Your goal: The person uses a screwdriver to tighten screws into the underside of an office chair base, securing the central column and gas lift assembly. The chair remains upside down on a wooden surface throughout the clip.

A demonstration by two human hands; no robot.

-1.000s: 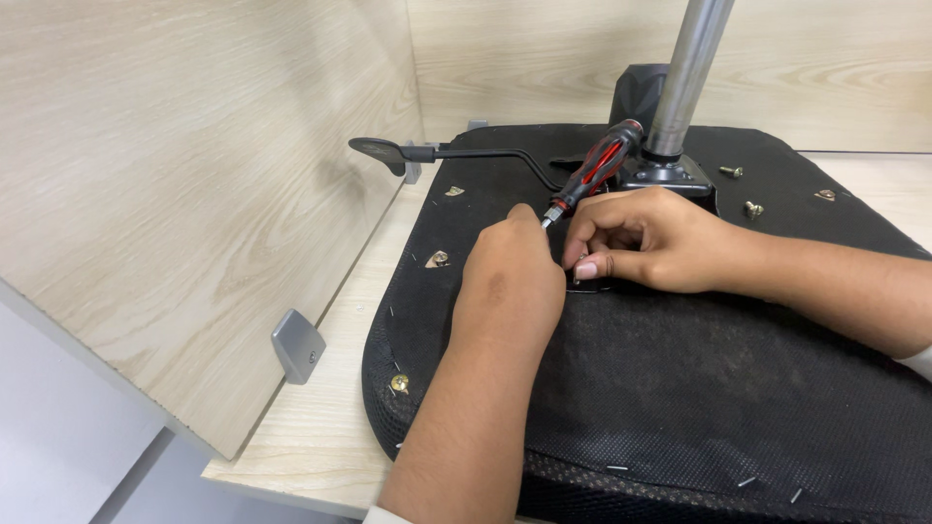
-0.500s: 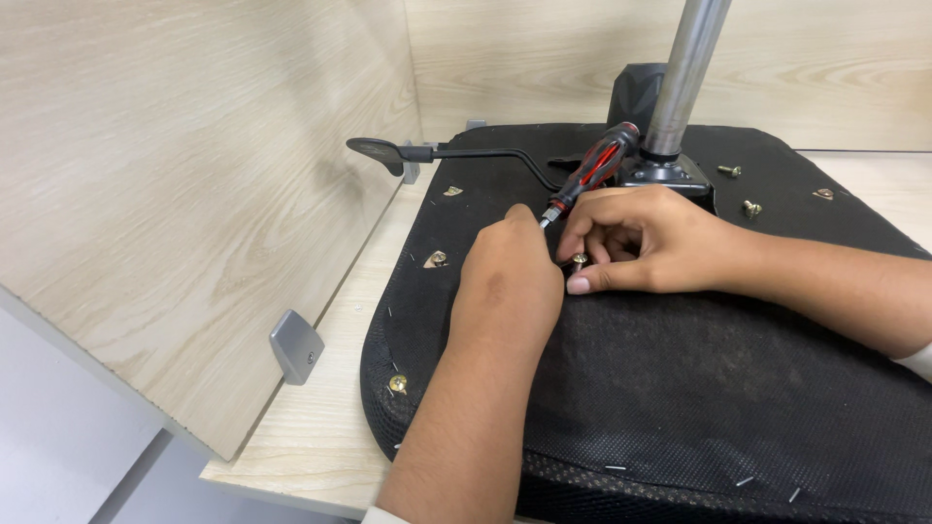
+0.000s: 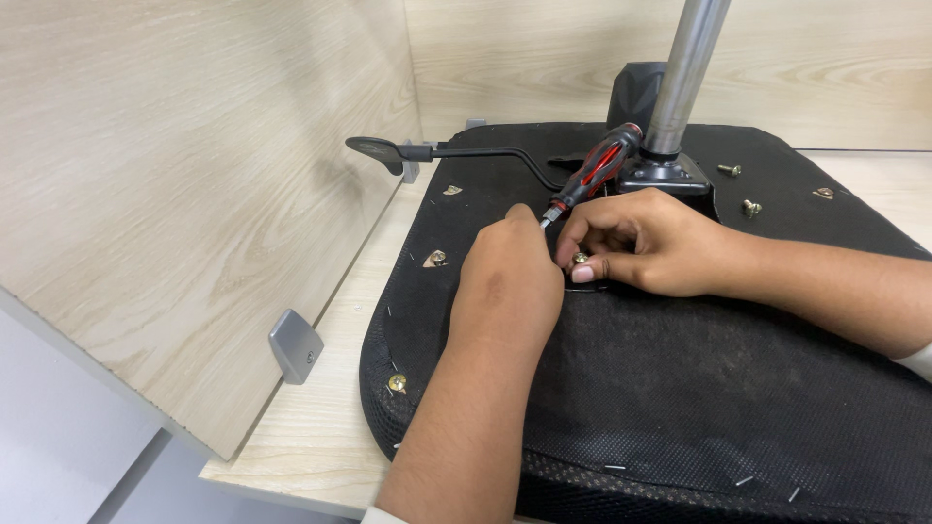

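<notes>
A black chair seat [image 3: 680,388] lies upside down on a wooden desk, its chrome post [image 3: 684,78] standing up from the metal plate. My left hand [image 3: 510,281] rests on the seat, fingers curled at the shaft of a red-and-black screwdriver [image 3: 594,170], whose handle slants up and away. The fingertips are hidden. My right hand [image 3: 650,243] comes in from the right and pinches a small brass screw [image 3: 580,258] between thumb and forefinger, right beside my left hand.
A black lever [image 3: 437,151] sticks out to the left from the plate. Loose screws [image 3: 729,170] and brass fittings [image 3: 396,383] dot the seat. A wooden partition [image 3: 175,194] with a grey bracket [image 3: 294,344] borders the desk on the left.
My right fingers have shifted slightly downward around the screw, which now shows between them. My left hand and the screwdriver have hardly moved.
</notes>
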